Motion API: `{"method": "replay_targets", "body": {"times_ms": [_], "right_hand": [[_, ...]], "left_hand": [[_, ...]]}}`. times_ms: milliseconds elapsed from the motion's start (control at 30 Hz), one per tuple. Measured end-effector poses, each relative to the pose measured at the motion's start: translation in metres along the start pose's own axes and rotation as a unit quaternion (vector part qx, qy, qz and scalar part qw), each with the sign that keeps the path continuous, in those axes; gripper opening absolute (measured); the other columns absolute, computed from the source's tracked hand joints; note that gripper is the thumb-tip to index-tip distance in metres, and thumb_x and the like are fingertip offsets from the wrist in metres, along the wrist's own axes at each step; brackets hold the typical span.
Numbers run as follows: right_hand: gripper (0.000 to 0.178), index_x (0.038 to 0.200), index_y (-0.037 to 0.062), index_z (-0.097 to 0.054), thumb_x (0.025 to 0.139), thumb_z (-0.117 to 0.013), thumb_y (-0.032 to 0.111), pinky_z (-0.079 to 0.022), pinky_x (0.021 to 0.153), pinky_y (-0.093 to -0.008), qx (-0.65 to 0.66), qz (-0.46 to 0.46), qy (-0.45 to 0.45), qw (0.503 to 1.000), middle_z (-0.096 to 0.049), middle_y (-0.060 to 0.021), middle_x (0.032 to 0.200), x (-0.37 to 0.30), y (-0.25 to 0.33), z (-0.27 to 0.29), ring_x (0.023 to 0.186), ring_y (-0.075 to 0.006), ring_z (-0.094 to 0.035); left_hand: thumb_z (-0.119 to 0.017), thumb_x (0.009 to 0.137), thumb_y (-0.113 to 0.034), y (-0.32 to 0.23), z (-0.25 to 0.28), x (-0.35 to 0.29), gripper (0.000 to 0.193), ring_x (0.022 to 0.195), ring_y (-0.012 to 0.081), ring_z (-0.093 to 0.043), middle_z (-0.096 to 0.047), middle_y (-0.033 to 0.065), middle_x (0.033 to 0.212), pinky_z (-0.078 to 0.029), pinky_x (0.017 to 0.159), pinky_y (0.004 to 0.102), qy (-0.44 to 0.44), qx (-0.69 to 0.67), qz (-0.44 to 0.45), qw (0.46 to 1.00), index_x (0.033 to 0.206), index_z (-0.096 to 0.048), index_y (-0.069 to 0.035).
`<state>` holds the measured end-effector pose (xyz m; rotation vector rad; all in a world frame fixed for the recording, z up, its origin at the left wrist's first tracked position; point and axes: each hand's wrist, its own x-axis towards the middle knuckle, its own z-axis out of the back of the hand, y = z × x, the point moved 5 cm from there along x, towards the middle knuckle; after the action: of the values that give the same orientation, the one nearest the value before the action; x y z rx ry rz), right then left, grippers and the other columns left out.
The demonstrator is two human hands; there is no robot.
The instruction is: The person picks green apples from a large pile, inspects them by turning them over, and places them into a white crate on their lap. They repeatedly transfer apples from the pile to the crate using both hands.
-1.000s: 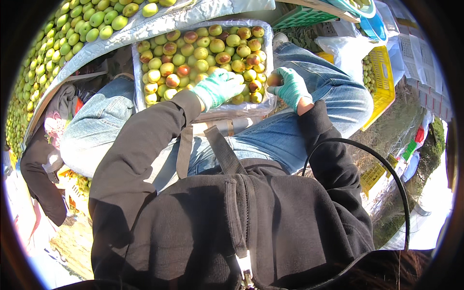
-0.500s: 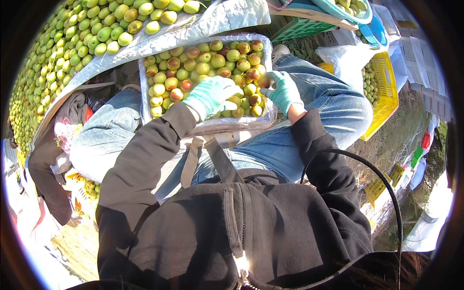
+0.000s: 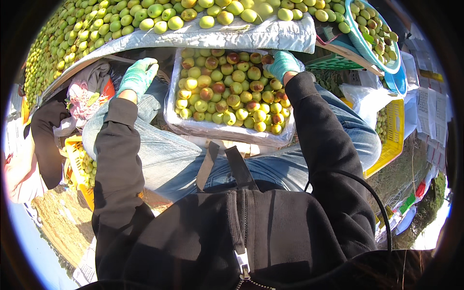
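Note:
A rectangular box [image 3: 176, 121] lined with clear plastic stands between my legs, full of green and reddish-brown jujubes [image 3: 237, 89]. Both hands wear pale green gloves. My left hand [image 3: 139, 77] is raised off the box's left side, above my knee, with its fingers curled together; whatever they hold, if anything, is hidden. At the box's far right corner, beside a reddish jujube, is my right hand [image 3: 284, 65]. Its fingers are bent and closed, and the glove hides what lies in them.
Beyond the box, a quilted silvery sheet [image 3: 232, 41] edges a surface heaped with green jujubes [image 3: 121, 21]. A blue basin [image 3: 355, 34] of jujubes sits at the far right, above a yellow crate [image 3: 397, 130]. Another yellow crate [image 3: 77, 162] and crumpled clothes [image 3: 87, 92] lie left.
My left hand has left the jujubes and moved left, away from the box. My right hand has moved up to the far right corner. The view has shifted, so the surroundings appear displaced.

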<state>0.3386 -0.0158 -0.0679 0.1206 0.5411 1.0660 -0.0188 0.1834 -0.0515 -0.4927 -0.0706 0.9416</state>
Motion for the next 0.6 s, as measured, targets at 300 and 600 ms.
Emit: {"method": "replay_targets", "body": {"times_ms": [300, 600], "right_hand": [[0.044, 0.112, 0.0094, -0.060, 0.072, -0.072, 0.023, -0.047, 0.086, -0.0392, 0.072, 0.192, -0.071, 0.976, -0.059, -0.0107, 0.105, -0.073, 0.051, -0.051, 0.100, -0.0302, -0.057], [0.040, 0.106, 0.0163, -0.063, 0.071, -0.071, 0.034, -0.042, 0.082, -0.0402, -0.094, 0.217, 0.036, 0.971, -0.058, -0.0067, 0.099, -0.097, 0.138, -0.112, 0.099, -0.0252, -0.054]], "left_hand": [[-0.059, 0.088, -0.037, -0.008, -0.009, 0.000, 0.037, 0.093, 0.0364, -0.061, -0.065, 0.0193, 0.100, -0.048, 0.079, 0.0403, 0.215, 0.063, 0.058, 0.973, 0.105, -0.062, -0.005], [-0.058, 0.089, -0.038, -0.025, -0.001, 0.010, 0.037, 0.095, 0.0347, -0.062, -0.065, 0.0171, 0.101, -0.048, 0.080, 0.0405, 0.175, 0.087, -0.003, 0.981, 0.108, -0.061, -0.007]]}}
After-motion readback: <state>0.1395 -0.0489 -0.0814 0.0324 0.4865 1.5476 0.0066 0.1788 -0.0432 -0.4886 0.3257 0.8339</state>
